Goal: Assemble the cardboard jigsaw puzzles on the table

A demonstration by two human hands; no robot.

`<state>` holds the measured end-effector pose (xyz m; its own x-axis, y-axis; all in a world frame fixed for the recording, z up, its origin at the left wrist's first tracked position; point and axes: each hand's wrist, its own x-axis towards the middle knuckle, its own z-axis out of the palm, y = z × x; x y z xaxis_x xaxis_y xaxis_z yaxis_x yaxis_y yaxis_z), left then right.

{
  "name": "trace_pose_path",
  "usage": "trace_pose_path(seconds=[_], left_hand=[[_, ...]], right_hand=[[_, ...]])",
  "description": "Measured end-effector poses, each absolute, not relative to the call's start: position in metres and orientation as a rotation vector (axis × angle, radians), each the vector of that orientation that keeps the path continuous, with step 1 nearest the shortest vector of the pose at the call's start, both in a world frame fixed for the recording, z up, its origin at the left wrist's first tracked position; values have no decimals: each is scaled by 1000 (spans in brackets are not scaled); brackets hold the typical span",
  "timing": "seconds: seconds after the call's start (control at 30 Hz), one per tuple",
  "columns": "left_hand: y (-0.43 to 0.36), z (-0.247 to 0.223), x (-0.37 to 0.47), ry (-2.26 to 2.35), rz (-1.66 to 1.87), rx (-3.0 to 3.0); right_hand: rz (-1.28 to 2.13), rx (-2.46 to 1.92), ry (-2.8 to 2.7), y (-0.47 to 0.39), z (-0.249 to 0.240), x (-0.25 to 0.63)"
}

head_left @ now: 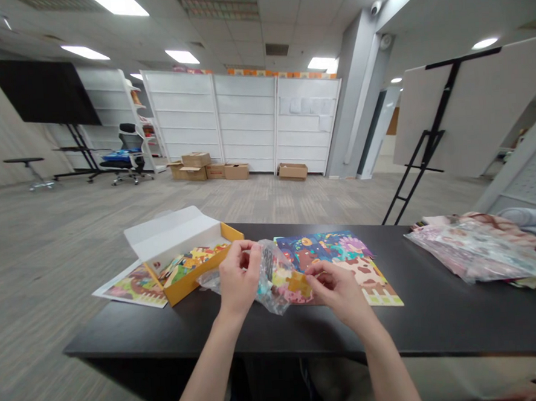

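My left hand (240, 272) is closed, fingertips pinching the edge of a clear plastic bag (268, 267). Between thumb and fingers, my right hand (334, 284) grips a yellowish jigsaw puzzle piece (299, 283) just right of the bag. Colourful pieces show at the bag's mouth; whether some are still inside is hard to tell. Behind my hands lies a partly assembled jigsaw puzzle (325, 248), with dark blue at the top and a brown-spotted cow at the right. Left of my left hand, an open yellow box (186, 284) with a white lid holds several printed pieces.
A printed picture sheet (134, 287) lies partly under the box at the left. Plastic-wrapped fabric (475, 245) is heaped on the right of the black table (429, 317). Beyond stand cardboard boxes (197, 165), an office chair (130, 151) and a board on an easel (439, 111).
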<state>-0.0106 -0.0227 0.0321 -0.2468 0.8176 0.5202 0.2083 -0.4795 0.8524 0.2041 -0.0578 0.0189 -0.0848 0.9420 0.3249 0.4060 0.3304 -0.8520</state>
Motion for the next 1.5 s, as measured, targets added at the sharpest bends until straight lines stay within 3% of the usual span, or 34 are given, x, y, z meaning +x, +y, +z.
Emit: trace_pose_path(seconds=[0.23, 0.37, 0.73, 0.97, 1.27, 1.5], left_hand=[[-25, 30, -14, 1240, 1774, 1579], [-25, 30, -17, 1247, 1793, 1601], [-19, 25, -17, 1286, 1747, 1552], [-21, 26, -14, 1257, 1688, 1584], [-29, 37, -7, 1286, 1863, 1572], [-27, 27, -9, 1317, 1388, 1921]], right_hand=[[385, -1128, -1840, -46, 7, 139], [443, -995, -2112, -46, 7, 124], [234, -1349, -2001, -29, 18, 226], [409, -1394, -2231, -19, -11, 226], [446, -1480, -2139, -25, -3, 223], [1104, -1182, -1792, -49, 24, 239]])
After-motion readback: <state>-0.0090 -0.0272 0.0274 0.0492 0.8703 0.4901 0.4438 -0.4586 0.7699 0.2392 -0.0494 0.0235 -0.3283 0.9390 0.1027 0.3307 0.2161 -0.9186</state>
